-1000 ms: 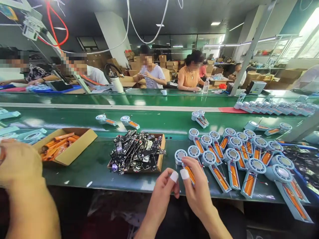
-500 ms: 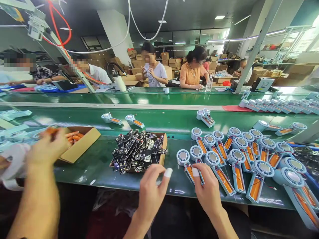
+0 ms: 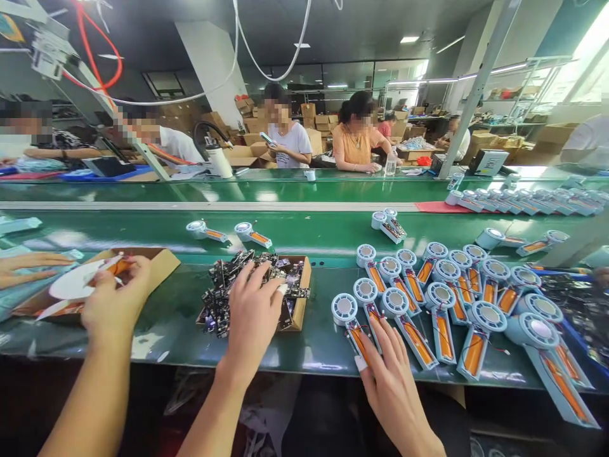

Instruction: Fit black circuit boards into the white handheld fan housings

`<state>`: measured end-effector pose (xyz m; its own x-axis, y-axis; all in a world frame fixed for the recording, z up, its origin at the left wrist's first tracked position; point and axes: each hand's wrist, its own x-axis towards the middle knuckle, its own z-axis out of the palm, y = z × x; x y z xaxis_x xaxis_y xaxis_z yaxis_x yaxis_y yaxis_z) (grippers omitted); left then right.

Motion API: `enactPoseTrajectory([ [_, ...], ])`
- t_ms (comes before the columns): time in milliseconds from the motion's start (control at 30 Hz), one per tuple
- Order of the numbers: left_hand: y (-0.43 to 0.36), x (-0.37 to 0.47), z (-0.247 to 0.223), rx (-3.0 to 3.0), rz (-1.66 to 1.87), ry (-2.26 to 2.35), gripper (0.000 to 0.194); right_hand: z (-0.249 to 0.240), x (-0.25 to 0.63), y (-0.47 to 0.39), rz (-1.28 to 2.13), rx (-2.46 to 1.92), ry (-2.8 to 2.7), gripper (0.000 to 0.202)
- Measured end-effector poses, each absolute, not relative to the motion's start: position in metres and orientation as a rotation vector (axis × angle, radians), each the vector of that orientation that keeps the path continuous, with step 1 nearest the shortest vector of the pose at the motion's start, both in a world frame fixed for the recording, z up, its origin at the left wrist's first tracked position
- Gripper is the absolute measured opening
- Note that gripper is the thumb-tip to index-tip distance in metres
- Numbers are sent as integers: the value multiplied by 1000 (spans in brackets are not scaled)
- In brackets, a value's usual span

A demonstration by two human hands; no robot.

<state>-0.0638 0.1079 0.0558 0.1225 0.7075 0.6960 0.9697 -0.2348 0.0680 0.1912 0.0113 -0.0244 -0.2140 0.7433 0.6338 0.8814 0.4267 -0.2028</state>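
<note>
My left hand (image 3: 252, 317) reaches over a pile of black circuit boards (image 3: 221, 289) heaped in a cardboard box (image 3: 299, 311); its fingers are spread on the boards. White covers sit on both thumbs. My right hand (image 3: 392, 381) lies with fingers apart over the handle of the nearest light-blue fan unit (image 3: 345, 309), at the left end of a group of such units. Each unit has a round head and an open handle with an orange cell inside, such as this one (image 3: 443, 336). Neither hand visibly grips anything.
On the left, a co-worker's hand (image 3: 117, 292) holds an orange item by a cardboard box (image 3: 164, 263). More fan units (image 3: 254, 235) lie on the green belt (image 3: 304, 235). Dark parts fill a blue bin (image 3: 578, 311) at right. People sit across the line.
My left hand has moved up and left onto the boards and opened. My right hand has lowered onto the nearest fan unit. The co-worker's hand has moved right. The view has shifted slightly.
</note>
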Motion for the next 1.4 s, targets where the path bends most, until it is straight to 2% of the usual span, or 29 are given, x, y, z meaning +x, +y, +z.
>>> enactPoseTrajectory([
  [167, 83, -59, 65, -1878, -1209, -1592, 28, 2, 195, 12, -107, -1316, -1860, 30],
  [267, 60, -48, 68, -1851, -1348, -1673, 25, 16, 186, 26, -88, -1315, -2069, 28],
  [400, 34, -29, 59, -2149, -1664, -1988, 23, 22, 177, 48, -178, -1312, -2366, 20],
  [567, 18, -6, 23, -2331, -2113, -2516, 25, 18, 185, 53, -192, -1227, -2263, 19],
  [667, 17, 3, 1, -2329, -2407, -2663, 31, 17, 187, 46, -183, -1131, -2276, 22],
  [833, 15, 13, -13, -2310, -2282, -2724, 36, 18, 176, 38, -113, -1038, -2398, 22],
  [1033, 13, 15, -14, -2142, -2288, -2875, 52, 11, 174, 46, 251, -1097, -2233, 23],
  [1133, 12, 13, -10, -2141, -2282, -2891, 52, 7, 174, 47, 349, -1160, -2119, 17],
  [1267, 16, 10, -3, -2322, -2246, -2888, 54, 8, 171, 46, 349, -1134, -2139, 20],
  [1400, 25, 10, 3, -2487, -2017, -2744, 41, 12, 171, 45, 353, -1091, -2244, 33],
])
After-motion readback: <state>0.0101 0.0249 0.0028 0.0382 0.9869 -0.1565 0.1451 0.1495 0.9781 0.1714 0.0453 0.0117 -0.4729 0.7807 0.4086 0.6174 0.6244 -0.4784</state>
